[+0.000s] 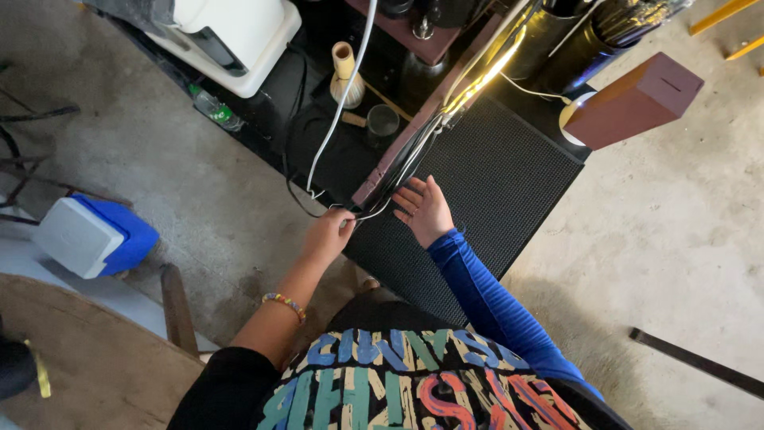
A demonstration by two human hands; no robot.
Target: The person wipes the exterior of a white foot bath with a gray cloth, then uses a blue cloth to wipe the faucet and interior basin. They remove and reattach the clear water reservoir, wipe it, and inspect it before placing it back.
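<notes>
Head view, looking down: a bundle of thin cables point(406, 163) runs along the edge of a dark reddish board point(398, 151), its long axis slanting from the near left up to the far right, where it meets a bright yellow glare. The left hand point(326, 232) has its fingers closed on the near end of the bundle at the board's corner. The right hand point(424, 209), in a blue sleeve, lies open and flat with fingers spread, touching the board and cables just beside the left hand, above a black textured mat point(501, 175).

A white cable point(338, 111) drops from above and curls down near the left hand. Beyond it stand a clear glass cup point(383, 123) (what it holds cannot be told) and a cream-coloured thread cone point(346, 76). Well to the left lie a green-capped bottle point(215, 107), a white machine housing point(231, 32) and a blue-and-white cooler box point(95, 235). A reddish-brown slotted box point(633, 99) sits at the far right.
</notes>
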